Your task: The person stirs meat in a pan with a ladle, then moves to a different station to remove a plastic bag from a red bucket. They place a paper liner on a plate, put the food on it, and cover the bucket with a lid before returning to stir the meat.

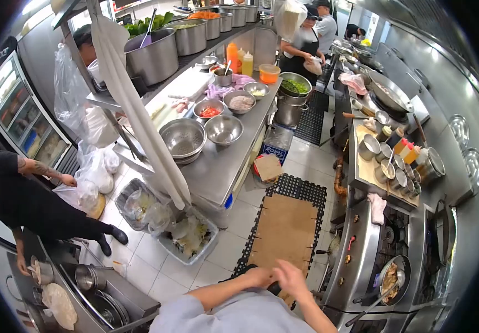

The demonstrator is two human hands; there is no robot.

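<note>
Busy kitchen all around me: a long steel surface [217,166] runs up the middle, with metal bowls [224,129] on it and a big colander [183,139]. On my right is the stove [361,261], and a pan of food [390,277] sits on a burner with a long tool lying in it. Brown cardboard [286,227] lies flat on the floor mat just ahead of me.

I see my left hand [259,276] and my right hand [292,277] close together low in front of my chest, above the near edge of the cardboard. They touch or nearly touch. Something small and dark [274,287] shows just under them, but I cannot tell what it is, or if either hand grips it. The fingers look curled in, not spread wide; more than that I cannot tell.

I think the hands are busy with each other or with that small dark thing. To do this well, I would keep both hands over the floor and away from the hot stove beside me. I would keep my elbows in, as the pan's handle pokes out near my right arm and a bump could tip it.

A person in black [34,205] bends at the left, and another person [303,47] works far off at the end of the surface.
</note>
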